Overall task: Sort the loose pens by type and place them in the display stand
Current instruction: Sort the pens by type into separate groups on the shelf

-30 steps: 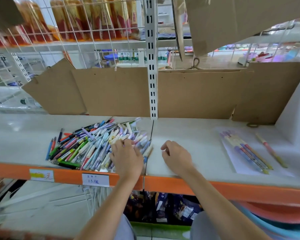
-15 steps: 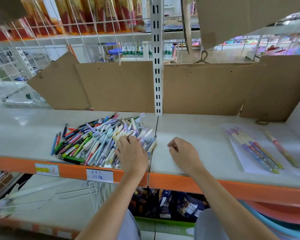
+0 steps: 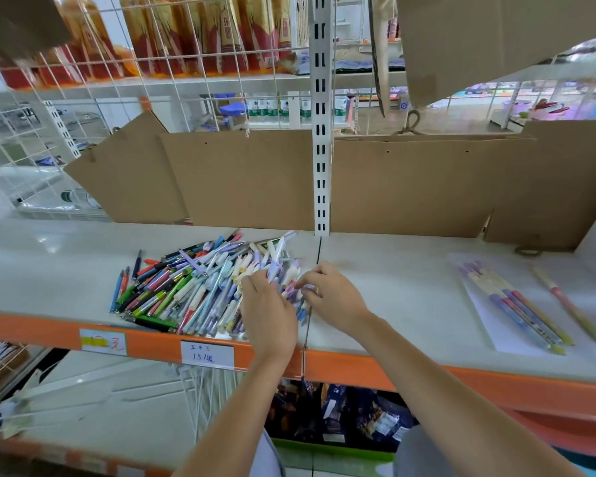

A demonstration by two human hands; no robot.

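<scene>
A heap of loose pens (image 3: 186, 284) in many colours lies on the white shelf (image 3: 393, 280), left of the centre seam. My left hand (image 3: 268, 316) sits on the heap's right edge, its fingertips pinching a lilac-and-white pen (image 3: 275, 265) that points away from me. Beside it, my right hand (image 3: 332, 297) has curled fingers that pinch pale purple pens (image 3: 291, 292) at the heap's right rim. A few sorted purple-and-yellow pens (image 3: 516, 304) lie side by side on a white sheet (image 3: 489, 325) at the right. No display stand shows.
A single pink-and-yellow pen (image 3: 568, 304) lies right of the sheet. Cardboard panels (image 3: 241, 180) stand along the shelf's back, split by a white slotted upright (image 3: 321, 149). The orange shelf edge (image 3: 152, 342) carries price labels. Wire racks and packaged goods fill the background.
My right hand has moved left from the bare shelf onto the heap's right edge. My left hand has shifted forward and lifted a lilac pen's tip. The camera moved closer.
</scene>
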